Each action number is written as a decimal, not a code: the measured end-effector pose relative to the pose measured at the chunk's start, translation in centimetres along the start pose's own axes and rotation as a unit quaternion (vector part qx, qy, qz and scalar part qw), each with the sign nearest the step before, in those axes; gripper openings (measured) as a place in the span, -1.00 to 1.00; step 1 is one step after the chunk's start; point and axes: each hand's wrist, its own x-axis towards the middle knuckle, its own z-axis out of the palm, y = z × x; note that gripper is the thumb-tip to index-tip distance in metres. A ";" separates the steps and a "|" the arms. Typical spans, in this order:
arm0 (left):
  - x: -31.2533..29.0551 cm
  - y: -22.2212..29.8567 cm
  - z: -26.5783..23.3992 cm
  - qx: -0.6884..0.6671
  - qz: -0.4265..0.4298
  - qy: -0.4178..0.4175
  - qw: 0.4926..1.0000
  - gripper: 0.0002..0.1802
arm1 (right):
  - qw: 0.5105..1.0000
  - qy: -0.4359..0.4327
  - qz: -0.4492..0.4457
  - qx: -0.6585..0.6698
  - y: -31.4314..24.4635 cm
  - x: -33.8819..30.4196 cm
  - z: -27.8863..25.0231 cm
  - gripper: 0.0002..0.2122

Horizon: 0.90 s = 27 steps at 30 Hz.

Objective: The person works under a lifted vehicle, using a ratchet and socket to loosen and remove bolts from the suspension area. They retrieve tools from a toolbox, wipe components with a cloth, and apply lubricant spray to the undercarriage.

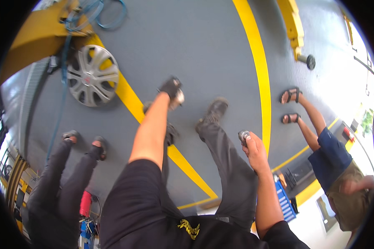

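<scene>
My left hand point(171, 88), in a dark glove, reaches out over the floor at the end of a straight arm. Motion smears its fingers, and a pale, shiny patch beside them is too blurred to name. Closer in on the right, my bare right hand point(257, 152) is closed, with the thumb up. Out of its top sticks a round metal piece point(243, 135), grey with a darker middle. The rest of that piece is hidden in the fist.
A silver wheel cover point(87, 79) stands at the left against a yellow lift arm point(33, 35), near a blue hose point(108, 25). Another yellow lift arm point(294, 31) reaches in at the upper right. People stand on both sides. Behind right is a blue tool cabinet point(283, 201).
</scene>
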 end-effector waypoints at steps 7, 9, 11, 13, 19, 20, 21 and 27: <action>-29.8 15.6 -12.5 -0.194 0.393 -0.064 0.896 -0.61 | 0.988 -0.016 -0.153 -0.022 -18.2 -11.0 -1.5 -0.70; -36.6 24.7 -20.7 -0.328 0.286 -0.150 0.888 -0.54 | 0.980 -0.049 -0.189 0.045 -24.0 -15.2 -3.2 -0.70; -42.2 33.8 -28.5 -0.261 0.426 -0.151 0.853 -0.61 | 0.976 -0.057 -0.191 0.088 -29.2 -19.6 -5.6 -0.69; -46.5 42.5 -34.8 -0.333 0.390 -0.261 0.818 -0.65 | 0.975 -0.064 -0.182 0.106 -34.5 -22.5 -8.3 -0.69; -56.7 54.8 -43.1 -0.194 0.607 0.005 0.771 -0.74 | 0.873 -0.061 -0.480 0.056 -51.6 -24.8 -12.9 -0.66; -58.1 55.5 -44.5 -0.189 0.556 0.045 0.808 -0.72 | 0.857 -0.096 -0.502 0.067 -55.0 -24.7 -12.8 -0.66; -59.8 55.3 -45.9 -0.315 0.525 -0.045 0.789 -0.68 | 0.846 -0.121 -0.517 0.049 -57.9 -25.0 -12.8 -0.67; -65.0 53.5 -56.5 -0.506 0.484 -0.019 0.713 -0.56 | 0.752 -0.230 -0.614 -0.070 -74.5 -27.0 -7.9 -0.67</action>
